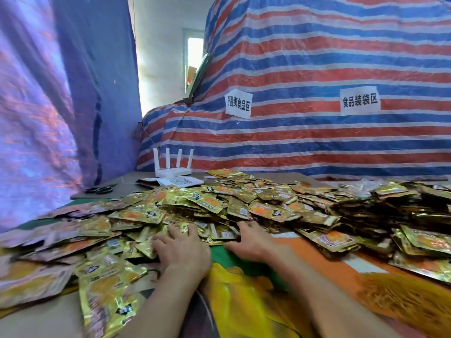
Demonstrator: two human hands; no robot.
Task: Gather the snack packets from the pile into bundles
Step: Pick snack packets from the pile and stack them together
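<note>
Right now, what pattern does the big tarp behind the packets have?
The tarp has red, blue and white horizontal stripes, seen best in the head view.

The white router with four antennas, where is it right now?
The router stands at the far edge of the table, left of centre in the head view, behind the packet pile and before the striped tarp; scissors lie to its left.

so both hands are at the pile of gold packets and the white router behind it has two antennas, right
Not quite. In the head view the white router behind the pile of gold packets has four antennas, not two. The rest holds: the left hand and right hand are both at the pile's near edge.
</note>
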